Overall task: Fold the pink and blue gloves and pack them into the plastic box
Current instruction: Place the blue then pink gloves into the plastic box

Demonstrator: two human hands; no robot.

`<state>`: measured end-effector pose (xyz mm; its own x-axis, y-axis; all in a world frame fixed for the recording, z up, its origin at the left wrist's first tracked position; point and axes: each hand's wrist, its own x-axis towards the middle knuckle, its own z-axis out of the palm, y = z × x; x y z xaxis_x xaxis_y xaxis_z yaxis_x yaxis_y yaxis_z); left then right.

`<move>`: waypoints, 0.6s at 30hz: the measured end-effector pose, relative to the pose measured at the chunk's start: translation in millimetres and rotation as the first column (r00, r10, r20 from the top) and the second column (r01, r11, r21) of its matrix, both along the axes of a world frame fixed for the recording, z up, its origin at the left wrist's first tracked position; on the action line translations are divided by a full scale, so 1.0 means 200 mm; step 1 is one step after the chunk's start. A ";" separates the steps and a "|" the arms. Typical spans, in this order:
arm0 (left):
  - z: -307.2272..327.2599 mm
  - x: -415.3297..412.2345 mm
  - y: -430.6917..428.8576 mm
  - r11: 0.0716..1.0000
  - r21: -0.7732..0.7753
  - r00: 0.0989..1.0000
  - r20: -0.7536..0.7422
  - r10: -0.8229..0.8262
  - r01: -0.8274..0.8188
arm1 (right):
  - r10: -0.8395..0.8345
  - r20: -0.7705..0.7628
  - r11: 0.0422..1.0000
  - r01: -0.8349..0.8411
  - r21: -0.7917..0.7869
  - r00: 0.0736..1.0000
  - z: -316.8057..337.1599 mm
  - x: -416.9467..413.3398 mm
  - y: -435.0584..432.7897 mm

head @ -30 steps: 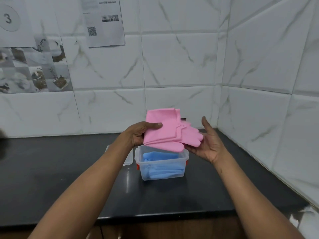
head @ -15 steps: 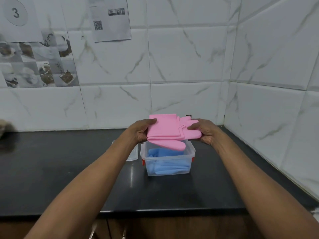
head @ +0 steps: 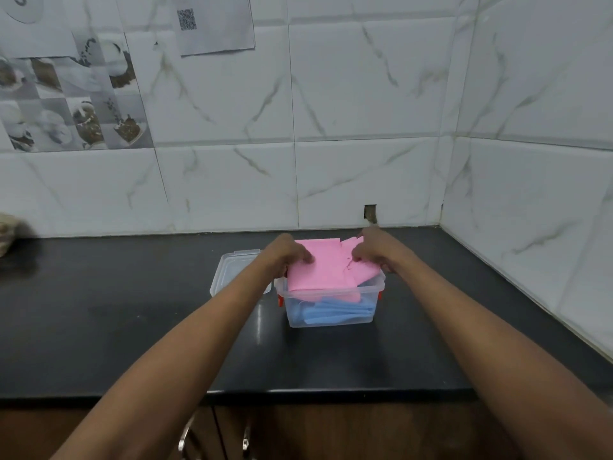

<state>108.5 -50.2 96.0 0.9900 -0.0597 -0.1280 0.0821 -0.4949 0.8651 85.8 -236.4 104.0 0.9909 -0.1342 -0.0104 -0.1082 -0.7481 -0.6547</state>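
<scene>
Nearest, two metal cabinet handles [head: 185, 438] show under the black stone countertop [head: 132, 327]. Both forearms reach fwd over it. Mid-counter sits the clear rectangular plastic box [head: 331, 318] w/ red side clips. Folded blue gloves [head: 341, 310] lie in its bottom. The folded pink gloves [head: 318, 270] sit in its open mouth above the blue ones.

The left hand [head: 290, 255] grips the pink stack's left side, fingers curled onto it. The right hand [head: 373, 252] pinches the right side. The hands and the pink stack hide the box's back rim.

Just left of the box, a clear plastic lid [head: 232, 270] lies flat, and the left forearm crosses its near corner.

Behind are white marble-look wall tiles [head: 365, 111], w/ a small dark cut-out [head: 370, 213] at the base. A paper sheet w/ QR code [head: 215, 24] hangs up top, and a blurred brownish obj [head: 6, 234] sits far left.
</scene>
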 end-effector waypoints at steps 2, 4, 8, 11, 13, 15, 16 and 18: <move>-0.01 0.02 -0.02 0.986 0.160 0.992 0.125 0.014 -0.034 | -0.006 0.004 0.982 0.007 -0.186 1.000 0.02 0.02 0.03; -0.01 0.02 -0.03 0.930 0.358 0.972 0.235 -0.006 -0.081 | -0.003 0.018 0.947 0.008 -0.322 1.000 0.02 0.04 0.04; -0.05 0.05 -0.01 0.792 0.604 0.946 0.298 -0.124 -0.086 | 0.008 -0.009 0.890 -0.011 -0.455 1.000 -0.02 0.05 0.04; -0.06 0.07 -0.01 0.697 0.711 0.927 0.317 -0.202 -0.091 | 0.027 -0.013 0.859 -0.030 -0.512 1.000 -0.08 0.04 0.05; -0.04 0.04 -0.01 0.639 0.756 0.905 0.360 -0.226 -0.142 | 0.037 0.054 0.831 -0.001 -0.556 0.998 -0.14 0.01 0.06; -0.03 0.05 0.00 0.594 0.777 0.886 0.407 -0.224 -0.207 | 0.069 0.195 0.808 0.060 -0.585 0.978 -0.20 0.00 0.07; -0.04 0.06 0.01 0.579 0.783 0.882 0.417 -0.219 -0.226 | 0.091 0.270 0.798 0.092 -0.595 0.959 -0.23 -0.01 0.07; -0.05 0.08 0.06 0.666 0.729 0.914 0.365 -0.180 -0.160 | 0.123 0.373 0.774 0.146 -0.616 0.920 -0.26 0.00 0.07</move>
<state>124.8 -37.8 86.1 0.9618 -0.1248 0.2435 -0.1692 -0.9707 0.1707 84.9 -223.2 52.9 0.8956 0.0110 0.4448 0.0293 -0.9990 -0.0344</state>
